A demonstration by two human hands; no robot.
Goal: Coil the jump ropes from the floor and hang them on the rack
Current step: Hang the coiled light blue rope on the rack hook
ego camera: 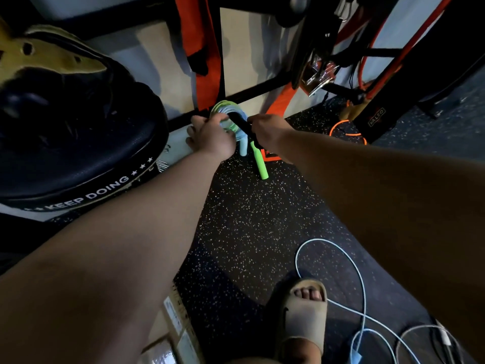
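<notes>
A coiled green and light-blue jump rope (227, 107) is held up against the black rack bar (252, 91). My left hand (212, 137) grips the coil from the left. My right hand (265, 130) pinches a black strap (240, 123) that crosses the coil. A light-blue handle (243, 145) and a green handle (259, 164) hang down below the hands. A light-blue rope (338, 261) lies in loose loops on the speckled floor near my sandalled foot (301, 316). An orange rope (346, 127) lies on the floor at the rack's foot.
Orange straps (204, 48) and metal clips (319, 77) hang from the rack. A dark round pad (78, 143) printed "KEEP DOING" stands at the left. A cardboard box (168, 334) sits at the bottom. White cables (420, 334) lie at the bottom right.
</notes>
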